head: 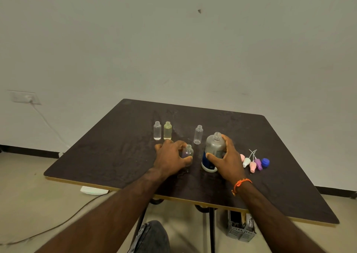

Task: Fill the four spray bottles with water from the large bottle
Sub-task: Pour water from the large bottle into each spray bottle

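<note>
Left hand point(172, 157) hides the small bottle point(187, 153), perhaps gripping it.

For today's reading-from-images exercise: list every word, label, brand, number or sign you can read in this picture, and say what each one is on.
No text can be read.
Large bottle, in the right hand: its blue and white label has faint marks, too small and blurred to read.
Four small spray bottles, including the one at the left hand: no labels visible.
Spray caps and table: no print visible.
</note>
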The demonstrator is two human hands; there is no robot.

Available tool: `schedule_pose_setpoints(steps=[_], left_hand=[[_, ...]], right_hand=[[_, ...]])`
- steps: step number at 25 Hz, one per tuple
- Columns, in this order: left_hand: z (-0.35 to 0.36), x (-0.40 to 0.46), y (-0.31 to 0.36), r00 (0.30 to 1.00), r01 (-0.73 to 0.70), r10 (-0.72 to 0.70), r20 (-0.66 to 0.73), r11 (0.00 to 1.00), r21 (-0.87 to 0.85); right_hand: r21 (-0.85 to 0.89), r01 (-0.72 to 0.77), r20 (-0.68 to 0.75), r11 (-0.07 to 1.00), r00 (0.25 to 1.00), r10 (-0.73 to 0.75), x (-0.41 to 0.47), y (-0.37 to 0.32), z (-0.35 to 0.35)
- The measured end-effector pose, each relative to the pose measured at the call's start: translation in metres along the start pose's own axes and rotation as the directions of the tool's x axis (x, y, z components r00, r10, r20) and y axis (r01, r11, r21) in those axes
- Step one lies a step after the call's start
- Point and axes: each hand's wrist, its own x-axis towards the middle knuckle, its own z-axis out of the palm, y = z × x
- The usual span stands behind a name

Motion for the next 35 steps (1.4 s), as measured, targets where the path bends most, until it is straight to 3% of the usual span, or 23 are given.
schedule_pose_setpoints(steps=[6, 10, 14, 18, 24, 35], left_hand=[[0.004, -0.005, 0.000, 0.998, 0.070, -0.069, 0.011, 0.993, -0.093], [0.006, -0.005, -0.004, 0.998, 0.062, -0.063, 0.002, 0.991, -0.117], [0.009, -0.009, -0.005, 0.998, 0.045, -0.050, -0.031, 0.988, -0.147], [0.006, -0.011, 0.006, 0.998, -0.023, 0.021, -0.052, 0.999, -0.035], [0.003, -0.005, 0.015, 0.994, -0.112, 0.114, -0.006, 0.985, 0.128], [0.004, -0.001, 0.021, 0.985, -0.173, 0.171, 0.023, 0.967, 0.190]], right_hand=[[-0.011, -0.015, 0.018, 1.000, 1.000, 0.015, 0.001, -0.006, -0.003], [-0.195, 0.063, 0.038, 0.979, 0.998, -0.056, 0.009, -0.015, -0.013], [-0.556, 0.165, 0.138, 0.815, 0.985, -0.105, 0.017, -0.027, -0.016], [-0.716, 0.228, 0.198, 0.660, 0.973, -0.121, 0.020, -0.031, -0.013], [-0.794, 0.237, 0.191, 0.561, 0.972, -0.140, 0.024, -0.028, -0.018], [-0.835, 0.271, 0.213, 0.479, 0.962, -0.172, 0.025, -0.021, -0.027]])
